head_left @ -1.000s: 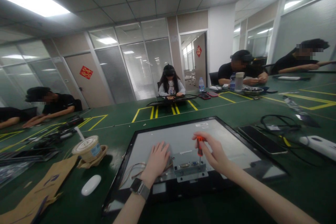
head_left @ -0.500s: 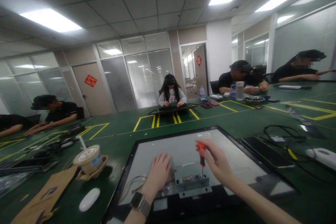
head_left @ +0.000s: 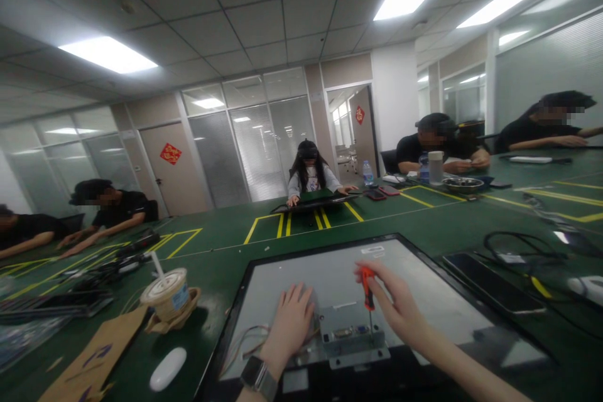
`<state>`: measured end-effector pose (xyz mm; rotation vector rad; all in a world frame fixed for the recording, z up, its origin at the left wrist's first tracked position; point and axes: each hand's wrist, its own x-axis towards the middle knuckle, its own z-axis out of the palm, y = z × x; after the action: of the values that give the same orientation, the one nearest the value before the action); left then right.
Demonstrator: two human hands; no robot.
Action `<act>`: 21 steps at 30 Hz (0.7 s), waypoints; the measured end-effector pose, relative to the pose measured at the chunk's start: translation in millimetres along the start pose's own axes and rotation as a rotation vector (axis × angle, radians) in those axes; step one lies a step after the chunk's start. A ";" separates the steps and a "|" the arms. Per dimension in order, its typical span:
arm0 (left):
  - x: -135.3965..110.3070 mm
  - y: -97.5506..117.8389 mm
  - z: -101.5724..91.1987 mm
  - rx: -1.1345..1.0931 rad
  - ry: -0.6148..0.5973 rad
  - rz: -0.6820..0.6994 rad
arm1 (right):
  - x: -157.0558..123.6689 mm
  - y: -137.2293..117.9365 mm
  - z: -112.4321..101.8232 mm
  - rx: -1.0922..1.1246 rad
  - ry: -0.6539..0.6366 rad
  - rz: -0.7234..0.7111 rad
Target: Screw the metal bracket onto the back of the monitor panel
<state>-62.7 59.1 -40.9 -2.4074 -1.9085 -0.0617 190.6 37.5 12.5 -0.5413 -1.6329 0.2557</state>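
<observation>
A large flat display panel [head_left: 325,273] with a black frame lies back side up in front of me. Near its close edge sits a metal bracket [head_left: 353,352] with connector ports. My right hand [head_left: 389,298] grips a red and black screwdriver [head_left: 367,289], whose shaft points down at the right part of the bracket. The tip's exact contact is too small to make out. My left hand [head_left: 293,317], with a watch [head_left: 258,377] on its wrist, lies flat with fingers stretched out, just left of the bracket. Thin wires [head_left: 242,345] run on the panel beside that hand.
A lidded cup [head_left: 167,295] with a straw, a paper bag [head_left: 97,358] and a white oval case [head_left: 168,369] are on the left. To the right lie a phone [head_left: 492,282] and black cables [head_left: 522,242]. Several people sit around the green table [head_left: 226,251].
My view has tilted up slightly, so everything sits lower and a little to the right. The screwdriver stays in my right hand over the bracket. Across the table, a person's hands have spread apart.
</observation>
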 end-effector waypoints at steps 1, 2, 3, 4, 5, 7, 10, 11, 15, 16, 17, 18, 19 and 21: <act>0.5 -0.5 1.0 -0.002 0.000 -0.002 | -0.3 0.3 -0.2 0.005 -0.010 0.001; 0.8 -0.9 1.7 -0.003 0.001 -0.002 | -0.1 0.4 -0.7 0.001 -0.018 -0.006; 1.0 -1.0 1.8 -0.005 0.003 -0.002 | 0.6 0.1 -1.4 -0.013 -0.021 -0.017; 1.0 -0.8 1.5 -0.005 0.004 -0.003 | 1.5 -0.2 -2.3 -0.033 -0.017 -0.032; 0.9 -0.4 0.8 -0.004 0.005 -0.004 | 2.6 -0.7 -3.0 -0.053 -0.006 -0.046; 0.2 1.0 -1.8 0.002 0.001 -0.006 | 4.4 -1.2 -4.0 -0.087 0.030 -0.061; -1.3 3.4 -6.3 0.009 -0.010 -0.005 | 4.3 -0.1 -3.7 -0.116 0.067 -0.048; -1.7 4.0 -7.4 0.008 -0.015 -0.007 | 3.7 0.5 -3.4 -0.119 0.071 -0.047; -2.9 4.8 -9.6 -0.006 -0.015 -0.013 | 1.6 0.6 -3.7 -0.060 0.013 -0.071; -3.1 4.8 -9.7 -0.009 -0.009 -0.010 | 1.7 -0.3 -4.3 -0.048 -0.007 -0.074; -3.3 4.9 -9.9 -0.009 -0.004 -0.007 | 2.2 -1.6 -4.9 -0.048 -0.022 -0.078; -3.4 5.0 -10.1 -0.006 0.000 -0.005 | 2.9 -3.3 -5.5 -0.057 -0.028 -0.084; -3.6 5.1 -10.4 -0.001 0.001 -0.004 | 3.7 -5.1 -5.9 -0.071 -0.023 -0.094; -3.9 5.4 -10.9 0.007 0.002 -0.004 | 5.2 -8.6 -6.3 -0.092 0.006 -0.123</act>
<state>-58.1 53.2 -30.5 -2.3978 -1.9096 -0.0572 194.8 31.8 22.0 -0.5087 -1.6709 0.0878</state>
